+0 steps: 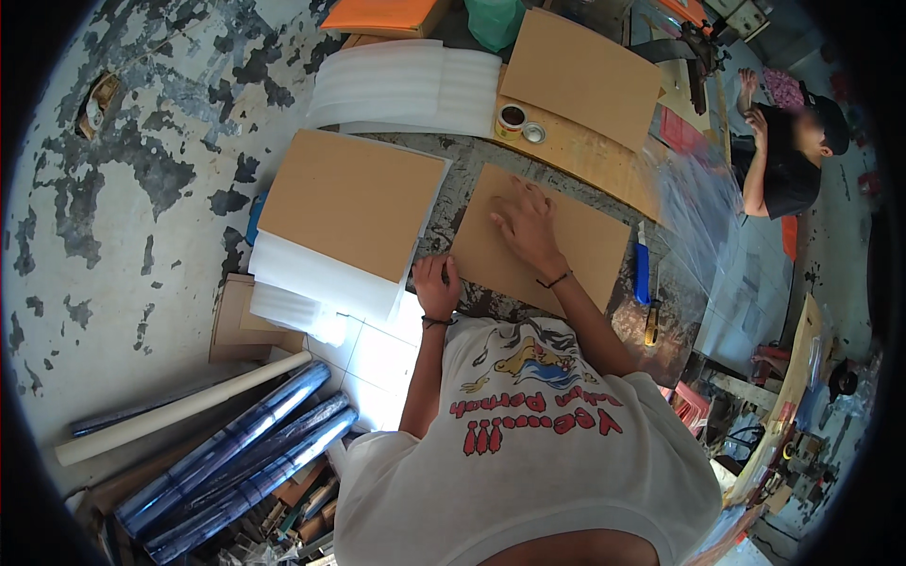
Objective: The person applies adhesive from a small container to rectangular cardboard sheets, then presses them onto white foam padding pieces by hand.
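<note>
My right hand (528, 226) lies palm down with spread fingers on a brown cardboard sheet (585, 231) on the worktable. My left hand (437, 286) rests at the table's near edge, its fingers slightly bent and holding nothing that I can see. It is between that sheet and another brown board (354, 198) to the left. The left board lies on white foam sheets (326, 274). Right of the sheet under my right hand are a blue-handled cutting tool (642, 274) and a yellow-and-black handled tool (652, 324).
Beyond are an open tin (511, 119), its lid (534, 132), more white foam (406, 90) and a large brown board (580, 75). Clear plastic film (694, 193) covers the right side. Rolls of film (226, 453) lean at lower left. A person (788, 156) is at far right.
</note>
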`<state>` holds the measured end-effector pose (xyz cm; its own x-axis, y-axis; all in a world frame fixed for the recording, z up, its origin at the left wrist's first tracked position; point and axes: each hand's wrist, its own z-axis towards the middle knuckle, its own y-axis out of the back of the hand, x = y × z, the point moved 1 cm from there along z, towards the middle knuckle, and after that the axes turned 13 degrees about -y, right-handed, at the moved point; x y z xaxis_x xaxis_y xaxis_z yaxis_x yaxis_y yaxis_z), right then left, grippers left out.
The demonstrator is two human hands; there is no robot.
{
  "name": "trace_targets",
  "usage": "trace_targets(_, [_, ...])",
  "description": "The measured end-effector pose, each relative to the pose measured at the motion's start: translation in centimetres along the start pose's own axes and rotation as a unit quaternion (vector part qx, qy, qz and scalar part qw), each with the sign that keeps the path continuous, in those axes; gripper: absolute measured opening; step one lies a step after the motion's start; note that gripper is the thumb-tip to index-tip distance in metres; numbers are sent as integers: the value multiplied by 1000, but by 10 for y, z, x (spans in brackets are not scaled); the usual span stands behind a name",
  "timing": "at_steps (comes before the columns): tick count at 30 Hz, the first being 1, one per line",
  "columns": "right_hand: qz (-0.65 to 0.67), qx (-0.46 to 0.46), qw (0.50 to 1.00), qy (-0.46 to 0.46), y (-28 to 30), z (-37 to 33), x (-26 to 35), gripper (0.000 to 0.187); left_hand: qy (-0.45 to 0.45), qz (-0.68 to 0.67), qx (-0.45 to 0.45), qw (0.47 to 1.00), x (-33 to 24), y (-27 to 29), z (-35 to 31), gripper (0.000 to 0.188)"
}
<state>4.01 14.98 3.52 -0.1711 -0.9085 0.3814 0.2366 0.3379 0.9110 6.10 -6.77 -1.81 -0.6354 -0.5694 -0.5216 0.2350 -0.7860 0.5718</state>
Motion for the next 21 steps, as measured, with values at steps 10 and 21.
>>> trace_targets(10, [44,37,998,34,22,-55,28,42,11,-12,15,1000,0,4,-2,7])
trace_targets(21, [11,82,995,60,18,-67,28,44,52,-36,-2,998,-3,5,-5,12])
